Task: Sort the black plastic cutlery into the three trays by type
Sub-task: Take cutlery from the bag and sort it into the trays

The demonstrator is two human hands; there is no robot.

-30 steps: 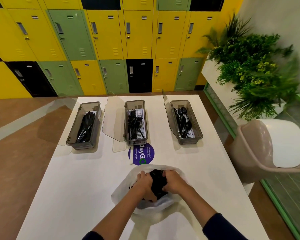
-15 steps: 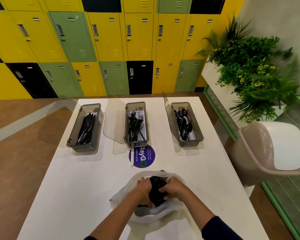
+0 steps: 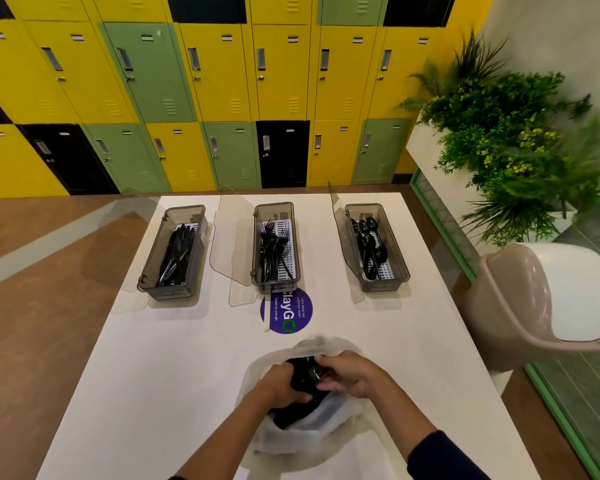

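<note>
A translucent white plastic bag (image 3: 329,434) lies on the white table (image 3: 174,375) near its front edge. Inside it is a bundle of black plastic cutlery (image 3: 303,375). My left hand (image 3: 281,384) and my right hand (image 3: 349,374) both grip that bundle from either side, fingers curled round it. Across the table stand three grey trays with open lids: the left tray (image 3: 153,282) holds knives, the middle tray (image 3: 257,278) holds forks, the right tray (image 3: 400,271) holds spoons.
A round purple sticker (image 3: 291,315) lies on the table in front of the middle tray. A beige chair (image 3: 520,306) stands at the table's right side, beside green plants (image 3: 520,147). Yellow, green and black lockers (image 3: 222,91) line the far wall.
Both hands have shifted slightly on the cutlery bundle inside the bag, and the bundle sits a little lower in the bag. The trays have not moved.
</note>
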